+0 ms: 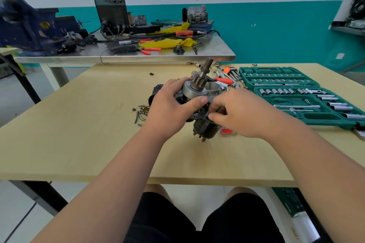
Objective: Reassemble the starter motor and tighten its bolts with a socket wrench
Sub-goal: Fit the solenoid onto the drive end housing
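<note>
Head view shows the starter motor (199, 102) held just above the middle of the wooden table (79, 124), its toothed pinion shaft (203, 74) tilted up and away toward the far side. Left hand (169, 110) wraps the motor's left flank with fingers curled over the silver housing and thumb pressed across the front, while the right hand (241, 112) pinches at the dark body with thumb and fingertips closed on it. An open green socket set (296, 92) lies to the right, loose small parts (141, 112) just left of the motor.
</note>
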